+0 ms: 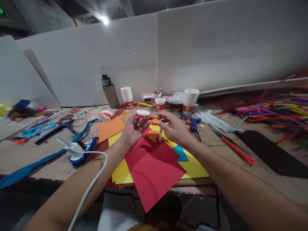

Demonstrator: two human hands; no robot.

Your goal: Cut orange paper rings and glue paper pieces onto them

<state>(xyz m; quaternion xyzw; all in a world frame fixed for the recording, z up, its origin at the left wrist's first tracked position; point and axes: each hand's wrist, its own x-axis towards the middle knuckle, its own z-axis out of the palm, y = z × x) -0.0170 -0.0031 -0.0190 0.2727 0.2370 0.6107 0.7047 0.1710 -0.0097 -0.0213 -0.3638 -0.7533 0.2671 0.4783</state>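
My left hand (pixel 134 131) grips a shallow, cut-down paper cup (pixel 142 114), white on top with a red side. Beside it, my right hand (pixel 173 127) has its thumb and fingers around a small orange paper piece (pixel 155 121), whose exact shape is hard to make out. Below both hands lie an orange paper disc (pixel 153 134) and a large red paper sheet (pixel 156 166). Yellow sheets (pixel 194 166) stick out underneath, with a blue paper scrap (pixel 180 153) on them. An orange sheet (pixel 110 129) rests left of my left hand.
Stacked paper cups (pixel 191 99), a single cup (pixel 160 103) and a bottle (pixel 110 93) stand at the back. A glue gun (pixel 193 123), a red utility knife (pixel 238 149) and a black phone (pixel 271 152) lie right. A blue power strip (pixel 83 154) with white cable sits left.
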